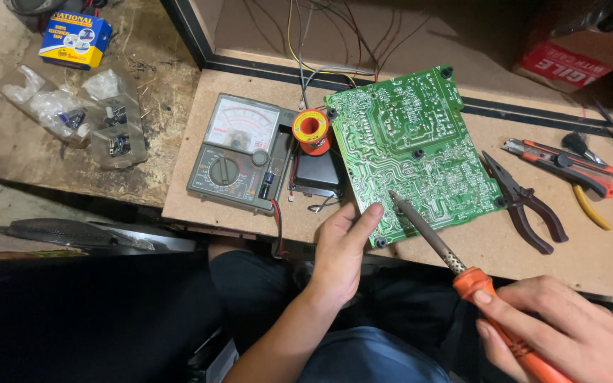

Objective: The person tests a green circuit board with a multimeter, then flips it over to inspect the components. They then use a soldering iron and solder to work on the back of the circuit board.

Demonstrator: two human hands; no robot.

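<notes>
Orange handle: our right hand [569,337], at the lower right of the frame, is wrapped around the soldering iron [438,237], its metal tip resting on the green circuit board [413,152].
Left hand: our left hand [342,248], bottom centre, is loosely open and holds nothing; its fingertips [375,210] touch the board's near edge.
Board: we see it at the centre of the frame, lying tilted on the fibreboard worktop [590,248], solder side up.
Handling: we judge the board stiff, light and fragile, best held by its edges; the iron only by its handle, since the shaft may be hot.
Left of the board: a solder spool [311,129] and an analogue multimeter [239,152].
Right of the board: dark pliers [526,206], then cutters and screwdrivers [576,167].
Upper left: bagged small parts [79,113] and a blue and yellow box [74,39].
</notes>
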